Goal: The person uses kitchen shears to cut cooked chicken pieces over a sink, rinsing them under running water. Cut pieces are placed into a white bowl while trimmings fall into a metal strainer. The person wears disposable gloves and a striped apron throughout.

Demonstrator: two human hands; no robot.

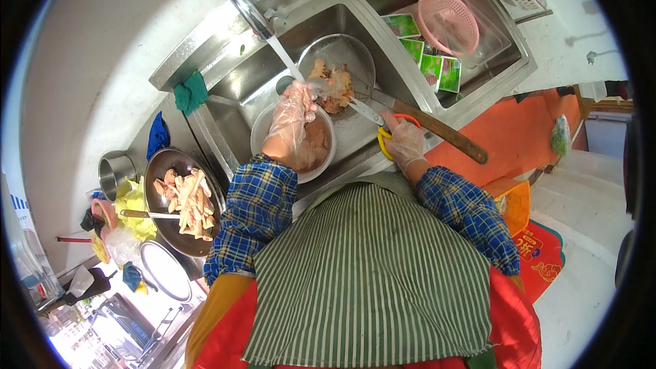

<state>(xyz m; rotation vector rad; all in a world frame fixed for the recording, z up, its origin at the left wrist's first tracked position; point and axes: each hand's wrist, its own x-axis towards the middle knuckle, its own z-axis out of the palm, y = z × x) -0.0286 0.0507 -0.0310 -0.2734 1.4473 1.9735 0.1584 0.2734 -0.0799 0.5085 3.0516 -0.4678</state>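
Note:
My left hand (294,118), in a clear plastic glove, grips a pale pink piece of raw meat (303,93) by the stream from the chrome faucet (246,5). Below it a white bowl (255,139) holds cloudy reddish water. Gloved too, my right hand (405,138) holds scissors (382,123) with red and yellow handles; their partly open blades point at the meat pieces (335,87) in a round wire-mesh strainer (359,54). The strainer's wooden handle (446,136) reaches over the sink's front edge.
A pan (154,184) with raw poultry pieces and a knife (154,214) stands left of the sink. A green cloth (190,93) lies on the sink's left rim. The right basin (379,5) holds a pink colander (448,20) and several green-labelled packages (431,69).

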